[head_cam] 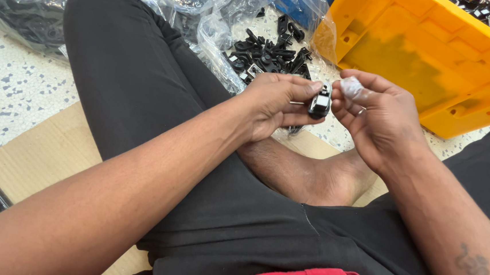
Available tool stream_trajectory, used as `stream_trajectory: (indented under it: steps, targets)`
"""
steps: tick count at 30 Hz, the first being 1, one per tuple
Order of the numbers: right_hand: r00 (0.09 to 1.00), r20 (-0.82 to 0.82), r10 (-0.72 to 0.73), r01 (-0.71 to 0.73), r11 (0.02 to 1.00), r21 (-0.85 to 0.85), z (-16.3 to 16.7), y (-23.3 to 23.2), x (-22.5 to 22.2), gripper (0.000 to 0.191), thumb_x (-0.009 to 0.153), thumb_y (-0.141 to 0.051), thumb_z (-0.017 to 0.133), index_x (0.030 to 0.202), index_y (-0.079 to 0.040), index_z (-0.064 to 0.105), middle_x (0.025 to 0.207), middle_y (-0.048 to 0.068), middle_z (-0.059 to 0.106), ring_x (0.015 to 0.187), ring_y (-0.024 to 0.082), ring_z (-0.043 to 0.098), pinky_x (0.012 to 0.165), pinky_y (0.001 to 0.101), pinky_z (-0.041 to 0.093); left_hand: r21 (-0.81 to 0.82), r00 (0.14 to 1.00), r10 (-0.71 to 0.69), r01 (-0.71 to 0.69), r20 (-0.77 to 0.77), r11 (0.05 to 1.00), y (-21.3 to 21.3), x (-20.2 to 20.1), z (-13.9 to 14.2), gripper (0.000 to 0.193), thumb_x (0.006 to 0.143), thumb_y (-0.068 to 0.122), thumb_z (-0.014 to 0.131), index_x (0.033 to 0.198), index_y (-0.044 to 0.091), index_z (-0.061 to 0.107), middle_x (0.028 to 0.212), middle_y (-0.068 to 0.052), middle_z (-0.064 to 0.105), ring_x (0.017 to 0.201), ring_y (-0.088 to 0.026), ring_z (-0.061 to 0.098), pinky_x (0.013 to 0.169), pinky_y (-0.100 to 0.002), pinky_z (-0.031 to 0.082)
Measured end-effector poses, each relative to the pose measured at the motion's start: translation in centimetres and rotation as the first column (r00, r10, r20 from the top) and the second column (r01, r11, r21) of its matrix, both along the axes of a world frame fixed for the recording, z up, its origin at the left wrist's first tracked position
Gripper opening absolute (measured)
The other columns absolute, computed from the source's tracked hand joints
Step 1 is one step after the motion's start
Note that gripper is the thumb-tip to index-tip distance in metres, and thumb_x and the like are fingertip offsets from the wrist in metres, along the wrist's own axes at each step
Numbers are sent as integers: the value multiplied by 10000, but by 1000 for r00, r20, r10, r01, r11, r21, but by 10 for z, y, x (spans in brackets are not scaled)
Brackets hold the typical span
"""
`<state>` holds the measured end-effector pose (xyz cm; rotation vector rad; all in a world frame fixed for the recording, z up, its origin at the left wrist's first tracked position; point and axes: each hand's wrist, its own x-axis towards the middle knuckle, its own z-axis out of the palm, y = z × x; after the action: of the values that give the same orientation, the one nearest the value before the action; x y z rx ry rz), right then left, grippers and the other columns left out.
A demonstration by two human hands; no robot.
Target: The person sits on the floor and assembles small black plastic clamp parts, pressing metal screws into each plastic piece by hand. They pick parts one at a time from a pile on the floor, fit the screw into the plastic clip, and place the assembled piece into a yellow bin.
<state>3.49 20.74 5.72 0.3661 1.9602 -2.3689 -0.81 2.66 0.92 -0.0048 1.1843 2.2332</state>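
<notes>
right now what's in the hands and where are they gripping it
The left hand pinches a small black clip by its side, thumb and fingers around it. The right hand holds a small clear bit at its fingertips.

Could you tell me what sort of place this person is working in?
Probably a small workshop or home assembly spot, worked seated on the floor. A pile of small black parts lies on clear plastic sheeting, a yellow crate holds more, and the left hand holds one black part.
</notes>
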Motion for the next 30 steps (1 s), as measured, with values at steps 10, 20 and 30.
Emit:
stream_trajectory:
  steps: [10,20,30]
  targets:
    - [996,27,89,-87,994,-62,-11,3,0,181,988,17,605,1161,19,660,1000,104,682,848,144,644,810,285,586,145,1000,0,2,-12,990,1,-6,-7,291,937,109,685,1161,-77,686,1040,-188,732,942,-252,752,875,-403,679]
    - [998,-49,38,-37,999,31,-3,-1,5,205,1015,1,559,1181,50,669,1007,124,690,844,158,656,788,275,591,73,995,14,-7,-103,997,2,-5,-3,263,882,111,744,1064,-78,721,969,-198,752,873,-266,776,813,-406,698]
    - [994,-76,80,-74,994,77,-1,7,0,159,1007,9,587,1131,43,680,954,107,688,812,153,669,785,294,618,-80,981,13,-29,-195,996,0,-4,-3,272,852,108,775,1044,-79,727,948,-186,766,845,-248,786,767,-373,714]
